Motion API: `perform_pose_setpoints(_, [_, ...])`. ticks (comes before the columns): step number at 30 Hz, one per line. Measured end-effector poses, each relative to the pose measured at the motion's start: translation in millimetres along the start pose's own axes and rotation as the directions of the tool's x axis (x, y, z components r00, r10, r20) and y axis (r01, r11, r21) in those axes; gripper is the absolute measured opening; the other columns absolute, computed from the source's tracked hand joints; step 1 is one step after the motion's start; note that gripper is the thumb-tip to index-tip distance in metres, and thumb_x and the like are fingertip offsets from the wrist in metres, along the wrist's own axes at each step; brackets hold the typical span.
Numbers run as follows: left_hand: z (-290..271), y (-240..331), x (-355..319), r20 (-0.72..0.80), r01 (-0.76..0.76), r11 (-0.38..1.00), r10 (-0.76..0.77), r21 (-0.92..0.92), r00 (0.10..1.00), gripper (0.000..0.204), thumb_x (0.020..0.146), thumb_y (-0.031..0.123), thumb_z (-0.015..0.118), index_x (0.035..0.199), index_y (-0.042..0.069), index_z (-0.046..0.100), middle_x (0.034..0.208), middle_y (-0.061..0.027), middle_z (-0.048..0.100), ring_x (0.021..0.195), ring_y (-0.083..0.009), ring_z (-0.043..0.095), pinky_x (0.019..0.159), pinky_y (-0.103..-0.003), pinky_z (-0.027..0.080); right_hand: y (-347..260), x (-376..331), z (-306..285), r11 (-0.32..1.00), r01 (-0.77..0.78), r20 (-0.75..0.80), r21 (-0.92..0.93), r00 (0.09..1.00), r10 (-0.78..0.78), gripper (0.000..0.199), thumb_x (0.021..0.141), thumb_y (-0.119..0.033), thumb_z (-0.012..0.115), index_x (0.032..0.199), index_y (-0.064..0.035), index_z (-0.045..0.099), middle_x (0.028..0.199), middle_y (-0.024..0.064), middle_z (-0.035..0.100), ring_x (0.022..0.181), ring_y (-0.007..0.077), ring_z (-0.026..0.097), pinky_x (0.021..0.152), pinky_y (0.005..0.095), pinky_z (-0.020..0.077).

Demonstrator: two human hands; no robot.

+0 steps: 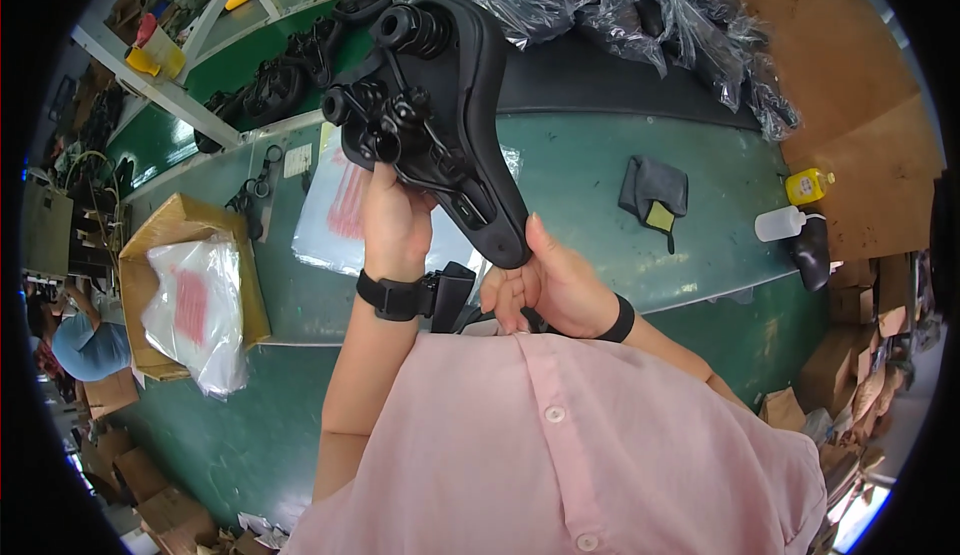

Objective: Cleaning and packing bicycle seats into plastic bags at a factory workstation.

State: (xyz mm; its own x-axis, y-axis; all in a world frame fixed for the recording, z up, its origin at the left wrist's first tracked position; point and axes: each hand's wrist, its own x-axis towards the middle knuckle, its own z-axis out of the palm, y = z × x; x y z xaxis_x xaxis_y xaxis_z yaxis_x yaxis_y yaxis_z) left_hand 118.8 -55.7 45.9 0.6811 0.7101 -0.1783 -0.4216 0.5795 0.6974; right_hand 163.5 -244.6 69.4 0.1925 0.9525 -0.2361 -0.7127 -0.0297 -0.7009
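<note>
A black bicycle saddle point(482, 105) is held up over the green table, its underside with springs and a clamp turned toward me. My left hand point(394, 213) grips it from below near the clamp; its fingers are partly hidden by the saddle. At the narrow nose, my right hand point(550, 277) has its thumb along the edge and its fingers curled underneath. Beneath the saddle, clear plastic bags with red print point(325, 220) lie on the table. Each wrist wears a black band.
A carton with plastic bags point(258, 285) stands at the left, with scissors point(262, 187) beyond it. A dark cloth point(652, 191), a yellow bottle point(806, 186) and a white bottle point(778, 223) are on the right. Plastic-wrapped saddles point(600, 0) pile up at the back; more saddles point(275, 85) lie far left.
</note>
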Motion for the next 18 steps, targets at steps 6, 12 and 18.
perform_pose_setpoints(6, [-14.2, -23.0, 11.3, 0.082, 0.219, 0.972, -0.213, -0.079, 0.974, 0.03, 0.089, 0.029, 0.057, 0.105, 0.004, 0.06, 0.092, -0.0084, 0.067, 0.08, -0.0208, 0.066, 0.072, -0.033, 0.054, 13.1, 8.2, -1.3, 0.996, -0.088, 0.084, -0.011, 0.993, 0.089, 0.067, 0.094, -0.06, 0.016, 0.114, -0.0051, 0.048, 0.077, 0.0158, 0.063, 0.053, 0.0186, 0.059, 0.047, 0.0253, 0.044])
perform_pose_setpoints(12, [-6.1, -31.4, 6.1, 0.056, 0.207, 0.977, -0.209, 0.042, 0.976, 0.034, 0.086, 0.026, 0.062, 0.106, -0.001, 0.056, 0.09, -0.007, 0.063, 0.075, -0.0172, 0.063, 0.068, -0.03, 0.052, 9.3, 14.7, -13.1, 0.98, -0.131, 0.153, 0.15, 0.982, 0.108, 0.058, 0.097, -0.055, 0.023, 0.107, -0.0046, 0.05, 0.083, 0.0151, 0.064, 0.065, 0.0207, 0.065, 0.052, 0.0276, 0.0484])
perform_pose_setpoints(18, [12.8, -42.4, -6.8, 0.082, -0.243, 0.846, 0.232, 0.475, 0.969, 0.047, 0.081, 0.012, 0.067, 0.119, -0.004, 0.043, 0.105, -0.012, 0.056, 0.088, -0.0179, 0.058, 0.078, -0.029, 0.048, 14.6, 26.2, -34.9, 0.988, -0.099, -0.143, 0.121, 0.983, 0.116, 0.052, 0.096, -0.05, 0.036, 0.119, -0.0048, 0.047, 0.097, 0.0138, 0.062, 0.084, 0.0261, 0.065, 0.056, 0.0322, 0.0539])
